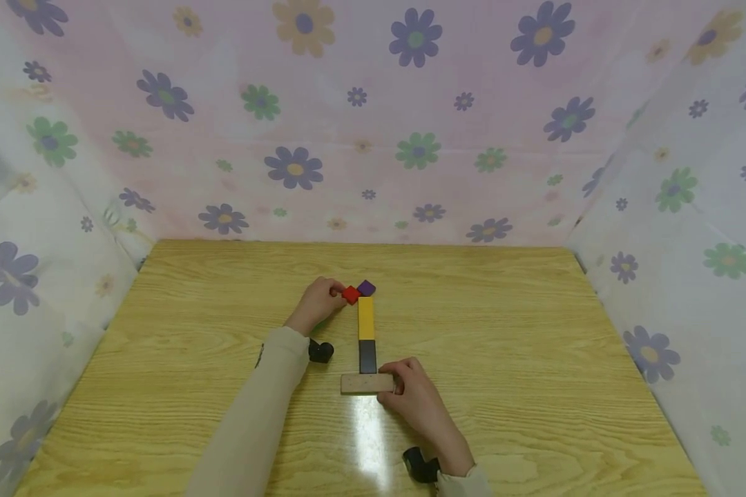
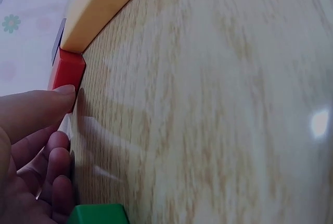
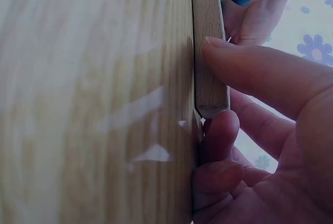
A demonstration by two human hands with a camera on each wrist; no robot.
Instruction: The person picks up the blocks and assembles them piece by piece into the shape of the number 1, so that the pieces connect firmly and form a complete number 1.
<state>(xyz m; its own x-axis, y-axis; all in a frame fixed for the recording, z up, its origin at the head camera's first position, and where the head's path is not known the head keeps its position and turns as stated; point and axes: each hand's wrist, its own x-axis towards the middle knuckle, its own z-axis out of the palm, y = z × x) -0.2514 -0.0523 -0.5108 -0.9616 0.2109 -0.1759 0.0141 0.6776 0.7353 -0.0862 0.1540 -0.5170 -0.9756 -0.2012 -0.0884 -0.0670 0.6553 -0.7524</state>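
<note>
Green block (image 2: 98, 214) hides beneath left hand (image 1: 319, 301) pinching red cube (image 1: 351, 295); right hand (image 1: 415, 393) grips plank (image 1: 363, 383).

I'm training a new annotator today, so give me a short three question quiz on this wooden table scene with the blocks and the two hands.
1. True or false: the left hand pinches the small red wooden cube.
2. Which block does the right hand grip? A) the long yellow wooden bar B) the plain unpainted wooden bar C) the small purple wooden cube
3. Fill in: between the yellow bar and the unpainted bar lies a ____ block.

Key: 1 true. 2 B. 3 black.
</note>
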